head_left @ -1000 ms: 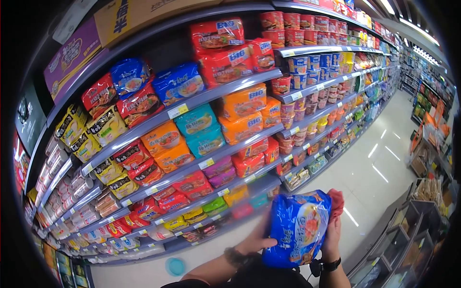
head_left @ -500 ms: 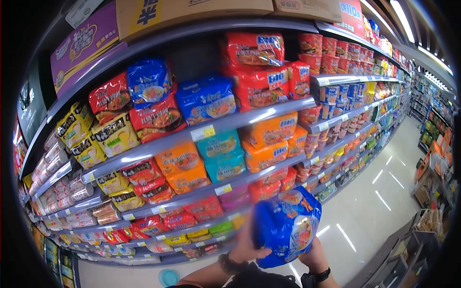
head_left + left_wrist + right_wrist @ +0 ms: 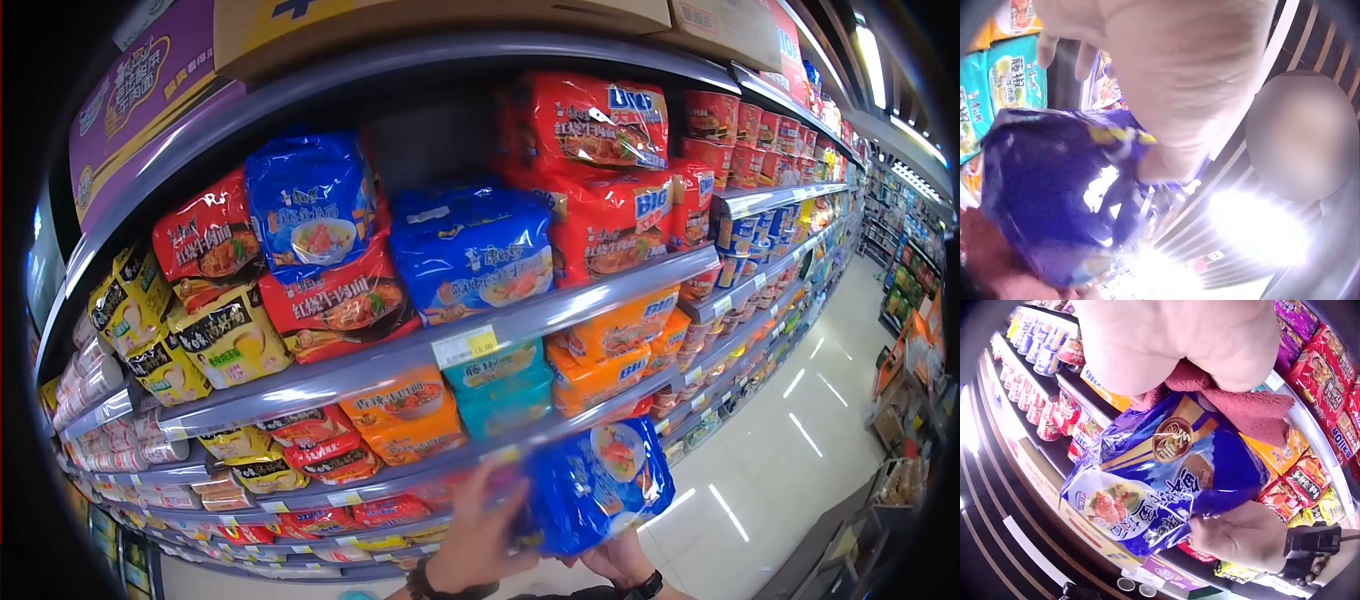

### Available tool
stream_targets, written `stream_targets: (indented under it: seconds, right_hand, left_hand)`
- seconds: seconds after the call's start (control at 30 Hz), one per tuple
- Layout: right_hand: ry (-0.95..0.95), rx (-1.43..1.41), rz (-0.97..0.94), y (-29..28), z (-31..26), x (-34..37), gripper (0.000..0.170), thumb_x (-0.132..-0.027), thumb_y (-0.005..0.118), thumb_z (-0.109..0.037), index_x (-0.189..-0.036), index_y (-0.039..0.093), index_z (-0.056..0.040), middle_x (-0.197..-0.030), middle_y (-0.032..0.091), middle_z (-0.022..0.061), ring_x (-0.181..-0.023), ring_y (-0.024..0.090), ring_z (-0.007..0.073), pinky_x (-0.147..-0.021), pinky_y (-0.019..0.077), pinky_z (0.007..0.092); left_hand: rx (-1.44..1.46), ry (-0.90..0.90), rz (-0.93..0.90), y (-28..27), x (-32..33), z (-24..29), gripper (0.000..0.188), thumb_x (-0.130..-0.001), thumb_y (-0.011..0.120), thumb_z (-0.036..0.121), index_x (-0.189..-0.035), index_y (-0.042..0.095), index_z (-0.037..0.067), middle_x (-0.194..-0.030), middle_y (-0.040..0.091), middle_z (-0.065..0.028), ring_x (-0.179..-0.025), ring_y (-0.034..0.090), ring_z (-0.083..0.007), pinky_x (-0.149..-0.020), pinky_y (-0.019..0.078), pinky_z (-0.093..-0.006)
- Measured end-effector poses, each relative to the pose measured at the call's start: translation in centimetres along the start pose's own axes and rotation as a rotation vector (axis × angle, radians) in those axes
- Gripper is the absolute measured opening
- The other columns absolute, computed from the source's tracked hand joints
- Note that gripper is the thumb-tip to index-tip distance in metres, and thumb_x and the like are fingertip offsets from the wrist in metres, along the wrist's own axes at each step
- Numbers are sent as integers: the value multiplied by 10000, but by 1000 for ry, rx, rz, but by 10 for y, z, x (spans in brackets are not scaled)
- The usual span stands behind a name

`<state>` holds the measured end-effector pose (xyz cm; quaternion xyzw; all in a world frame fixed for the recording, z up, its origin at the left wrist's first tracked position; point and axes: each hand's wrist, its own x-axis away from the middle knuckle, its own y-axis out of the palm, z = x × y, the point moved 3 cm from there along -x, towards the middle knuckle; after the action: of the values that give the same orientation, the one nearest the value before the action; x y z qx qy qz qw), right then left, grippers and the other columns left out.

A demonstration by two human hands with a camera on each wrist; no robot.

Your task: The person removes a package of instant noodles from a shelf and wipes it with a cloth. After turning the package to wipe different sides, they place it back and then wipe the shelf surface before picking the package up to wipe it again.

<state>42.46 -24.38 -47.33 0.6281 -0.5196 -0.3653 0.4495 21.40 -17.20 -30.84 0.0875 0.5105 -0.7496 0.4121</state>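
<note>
A blue multipack of instant noodles (image 3: pixel 610 480) is held in front of the shelves, low in the head view. My right hand (image 3: pixel 620 558) grips it from below and behind, with a pink cloth (image 3: pixel 1254 412) between palm and pack in the right wrist view. Beside the pack's left end is my left hand (image 3: pixel 480 535), blurred, its fingers spread. In the left wrist view its thumb (image 3: pixel 1172 165) lies against the wrapper (image 3: pixel 1054 187), while the other fingers stretch away from it.
A similar blue pack (image 3: pixel 470 250) sits on the upper shelf between red packs (image 3: pixel 340 290) and red BIG packs (image 3: pixel 610 225). Above its price tag (image 3: pixel 465 345) runs the shelf edge. Cartons (image 3: pixel 430 30) line the top. To the right, an aisle floor (image 3: pixel 770 440) leads past more shelving.
The view has come closer to the upper shelf. The noodle pack has moved left with the hands, and the left hand's fingers have spread away from it. The right hand keeps its hold.
</note>
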Motion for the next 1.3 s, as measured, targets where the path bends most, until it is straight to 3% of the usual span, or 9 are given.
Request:
stream_targets:
  seconds: [0.07, 0.1, 0.13, 0.23, 0.4, 0.5, 0.77, 1.07, 1.3]
  right_hand:
    - [-171, 116, 272, 24, -1, -16, 612, -1045, 445, -521, -1443, 498, -59, -1349, 639, 162, -1107, 675, 339, -844, 581, 468]
    - [-142, 183, 49, 7, -1, -22, 518, -1050, 500, -433, -1435, 513, -87, -1315, 652, 110, -1106, 664, 300, -850, 572, 432]
    - [-185, 235, 24, 29, -4, -31, 500, -1045, 525, -395, -1443, 504, -92, -1311, 651, 103, -1099, 662, 300, -851, 570, 431]
    - [-133, 140, -251, 60, -6, -57, 482, -1043, 591, -241, -1486, 450, -112, -1317, 627, 61, -1113, 650, 246, -896, 558, 404]
    - [-432, 852, -213, 96, -17, -62, 594, -1005, 618, -126, -1536, 358, -75, -1394, 556, 57, -1281, 552, 153, -1078, 476, 377]
    - [-255, 1015, -331, 119, -49, -71, 661, -937, 552, 101, -1539, 318, -41, -1431, 524, 92, -1290, 546, 176, -1071, 478, 368]
    - [66, 669, -325, 59, -85, -85, 551, -970, 624, 16, -1477, 411, -33, -1343, 595, 74, -1237, 583, 153, -1048, 491, 349]
    - [-61, 826, -405, 50, -144, -66, 450, -995, 637, -21, -1416, 478, -26, -1207, 670, 62, -1090, 661, 141, -963, 534, 323]
    - [-9, 800, -426, 24, -173, -61, 407, -997, 623, -16, -1388, 506, -18, -1239, 652, 77, -1088, 669, 171, -909, 578, 368]
  left_hand:
    - [-3, -37, 52, 3, 12, -12, 1193, -607, 940, 385, -1589, 324, 99, -1545, 370, -276, -1425, 395, -452, -1169, 348, -539]
    - [-56, -96, 64, -9, 8, 15, 841, -919, 704, 434, -1557, 352, 14, -1516, 461, -271, -1380, 494, -422, -1172, 379, -529]
    - [113, -281, 49, 7, 21, 7, 915, -897, 722, 504, -1596, 313, 78, -1620, 347, -256, -1472, 337, -499, -1233, 270, -536]
    - [245, -444, 97, 37, 27, -8, 910, -876, 744, 478, -1581, 329, 78, -1599, 367, -249, -1455, 359, -484, -1222, 280, -538]
    - [150, -446, 211, 30, 18, -16, 904, -842, 783, 435, -1554, 356, 78, -1565, 402, -239, -1426, 397, -457, -1204, 297, -543]
    - [23, -402, 292, 18, 2, -15, 901, -821, 805, 409, -1539, 372, 78, -1544, 423, -232, -1409, 419, -442, -1192, 307, -546]
    - [-616, -75, 614, -51, -60, 22, 898, -766, 866, 340, -1497, 415, 77, -1489, 478, -215, -1363, 479, -400, -1163, 335, -553]
    - [-1363, 280, 741, -110, -218, 110, 797, -724, 908, 232, -1405, 520, 88, -1394, 574, -169, -1299, 542, -363, -1103, 377, -574]
    - [-1521, 59, 500, -124, -284, 112, 907, -576, 840, 22, -1422, 532, 127, -1391, 583, -100, -1286, 541, -338, -1137, 369, -517]
